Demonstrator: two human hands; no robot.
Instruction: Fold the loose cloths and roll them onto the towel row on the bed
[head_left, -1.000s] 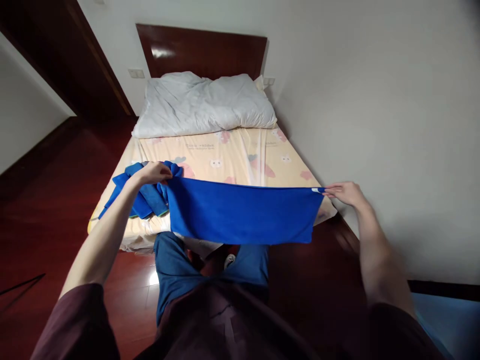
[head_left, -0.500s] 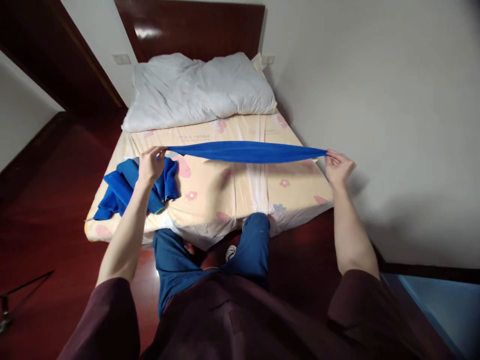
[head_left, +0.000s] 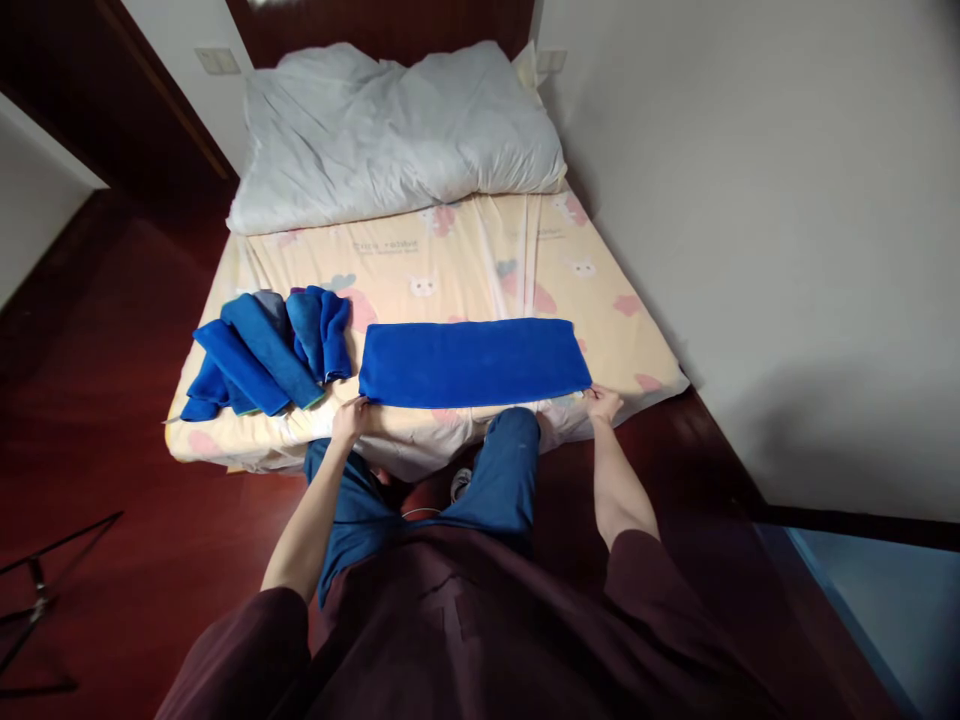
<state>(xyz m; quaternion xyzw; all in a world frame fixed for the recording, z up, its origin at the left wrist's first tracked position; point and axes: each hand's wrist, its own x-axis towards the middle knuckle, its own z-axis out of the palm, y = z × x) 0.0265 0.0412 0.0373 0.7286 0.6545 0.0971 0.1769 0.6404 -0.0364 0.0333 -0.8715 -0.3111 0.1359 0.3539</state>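
A blue towel (head_left: 472, 363) lies flat on the bed as a long rectangle, its near edge close to the front of the mattress. At its near left corner, my left hand (head_left: 349, 420) pinches the cloth between thumb and fingers. My right hand (head_left: 603, 403) grips the near right corner the same way. To the left of the towel, several blue towels (head_left: 259, 350), rolled or folded, rest in an overlapping heap; a greyish one shows among them. My left hand is close to this heap but apart from it.
The bed (head_left: 450, 262) has a pale yellow sheet printed with strawberries and rabbits. A white pillow or quilt (head_left: 397, 135) lies at its head, against a dark headboard (head_left: 390, 25). A wall (head_left: 772, 220) stands to the right. Black stand legs (head_left: 37, 590) are on the floor at left.
The blue towel was stretched taut in the air between my hands; it now lies flat on the bed. My hands have come down, nearer to me and closer together, still on its corners.
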